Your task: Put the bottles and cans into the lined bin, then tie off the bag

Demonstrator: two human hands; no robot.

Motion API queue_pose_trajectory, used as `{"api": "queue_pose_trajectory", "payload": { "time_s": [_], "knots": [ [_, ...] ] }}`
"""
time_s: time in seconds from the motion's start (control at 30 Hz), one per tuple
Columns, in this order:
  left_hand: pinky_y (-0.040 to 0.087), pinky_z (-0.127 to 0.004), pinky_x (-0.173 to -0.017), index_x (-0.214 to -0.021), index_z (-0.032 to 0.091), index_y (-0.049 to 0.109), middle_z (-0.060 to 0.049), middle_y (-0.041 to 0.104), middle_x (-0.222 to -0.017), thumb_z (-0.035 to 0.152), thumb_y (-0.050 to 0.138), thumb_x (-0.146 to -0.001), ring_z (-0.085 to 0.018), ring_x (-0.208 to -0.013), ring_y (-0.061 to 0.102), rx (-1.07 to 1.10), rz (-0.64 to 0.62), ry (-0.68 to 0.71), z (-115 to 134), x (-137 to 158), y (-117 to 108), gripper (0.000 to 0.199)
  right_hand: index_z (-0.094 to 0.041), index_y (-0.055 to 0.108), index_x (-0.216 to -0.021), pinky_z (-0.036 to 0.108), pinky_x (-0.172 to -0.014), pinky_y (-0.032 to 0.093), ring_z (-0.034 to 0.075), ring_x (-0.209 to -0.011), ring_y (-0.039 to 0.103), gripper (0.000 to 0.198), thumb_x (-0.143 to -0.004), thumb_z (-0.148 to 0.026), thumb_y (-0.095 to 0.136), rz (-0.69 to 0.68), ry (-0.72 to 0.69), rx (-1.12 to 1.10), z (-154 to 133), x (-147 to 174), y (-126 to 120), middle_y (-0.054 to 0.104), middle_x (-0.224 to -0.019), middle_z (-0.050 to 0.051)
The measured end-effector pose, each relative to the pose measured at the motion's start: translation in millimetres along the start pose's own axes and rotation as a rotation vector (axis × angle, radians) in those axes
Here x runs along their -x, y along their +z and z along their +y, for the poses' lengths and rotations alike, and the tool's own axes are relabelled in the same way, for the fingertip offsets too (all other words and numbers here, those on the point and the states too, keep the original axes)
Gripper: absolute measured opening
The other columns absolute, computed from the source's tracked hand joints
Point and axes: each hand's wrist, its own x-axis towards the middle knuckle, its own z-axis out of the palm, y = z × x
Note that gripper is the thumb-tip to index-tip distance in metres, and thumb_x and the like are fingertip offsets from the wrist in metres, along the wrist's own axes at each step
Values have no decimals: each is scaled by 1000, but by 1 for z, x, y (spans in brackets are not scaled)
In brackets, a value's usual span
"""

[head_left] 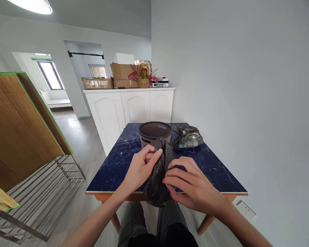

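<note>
A black plastic bag (157, 187), folded long and narrow, hangs between my hands over the table's front edge. My left hand (144, 164) is closed, thumb and fingers pinching the bag near its upper end. On the other side, my right hand (186, 181) has its fingers bent round the bag's right edge; the fingertips are partly hidden. Behind the bag stands a round brown trash bin (144, 140) with a dark rim and a side handle slot. A knotted, filled black plastic bag (191, 137) lies right of the bin.
The table (113, 171) has a dark blue marbled top. A grey wall (234, 85) runs along its right. Behind is a white cabinet (136, 106) bearing cardboard boxes (123, 73) and a flower basket (143, 82). A metal rack (41, 199) with a bamboo mat (20, 127) stands left.
</note>
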Motion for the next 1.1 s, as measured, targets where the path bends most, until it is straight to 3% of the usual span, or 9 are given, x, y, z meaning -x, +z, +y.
{"api": "queue_pose_trajectory", "payload": {
  "time_s": [0.17,0.27,0.37,0.47,0.57,0.67,0.77,0.93,1.1],
  "knots": [
    [27,-17,-37,-92,24,51,12,44,-48,70,63,-96,-8,-36,35,167,115,-85,1,0,-12,47,-20,66,-108,40,-88,45,23,-93,59,12,-102,-15,57,-156,-8,14,-9,19,18,68,-87,4],
    [26,-17,-34,-91,23,55,11,49,-47,69,66,-95,-7,-32,34,257,171,-135,2,1,-19,47,-20,65,-108,37,-85,45,21,-85,61,11,-102,-17,57,-310,33,-18,-25,32,26,69,-87,3],
    [35,-14,-38,-88,22,57,10,53,-51,65,76,-90,-6,-37,41,378,153,-177,5,1,-23,47,-22,64,-114,37,-90,45,22,-90,67,16,-101,-16,58,-401,109,-36,-37,35,26,73,-95,3],
    [48,-15,-47,-97,22,61,9,59,-57,59,86,-83,-7,-45,54,512,87,-210,10,3,-25,47,-24,65,-116,36,-83,44,22,-87,70,18,-107,-17,51,-419,249,-34,-37,29,23,75,-97,2],
    [33,-12,-33,-119,23,62,14,51,-48,58,90,-78,-4,-31,36,569,65,-249,17,6,-30,61,-23,66,-118,33,-69,40,25,-84,74,23,-114,-31,45,-474,404,18,-30,21,25,78,-96,5],
    [16,-12,-26,-128,23,60,18,39,-40,61,88,-79,-3,-25,18,593,73,-268,22,9,-36,67,-20,70,-103,32,-60,33,27,-74,75,38,-114,-44,43,-589,491,99,-29,20,31,78,-84,8],
    [20,-12,-28,-122,23,63,17,38,-41,53,88,-82,-2,-26,20,629,132,-230,26,11,-41,56,-21,71,-96,32,-59,33,28,-71,74,42,-114,-47,43,-686,483,68,-35,29,38,77,-82,8],
    [27,-12,-28,-92,21,61,16,37,-43,34,88,-83,-2,-28,26,786,214,-166,36,13,-50,31,-21,72,-108,33,-59,41,32,-80,75,42,-108,-57,50,-729,537,-87,-39,47,41,77,-92,12],
    [25,-10,-26,-85,20,54,15,33,-41,18,53,-107,-2,-25,23,1029,252,-75,52,21,-76,23,-21,63,-115,28,-55,48,23,-64,74,39,-105,-58,55,-780,836,-525,-18,52,32,76,-75,5]
  ]
}}
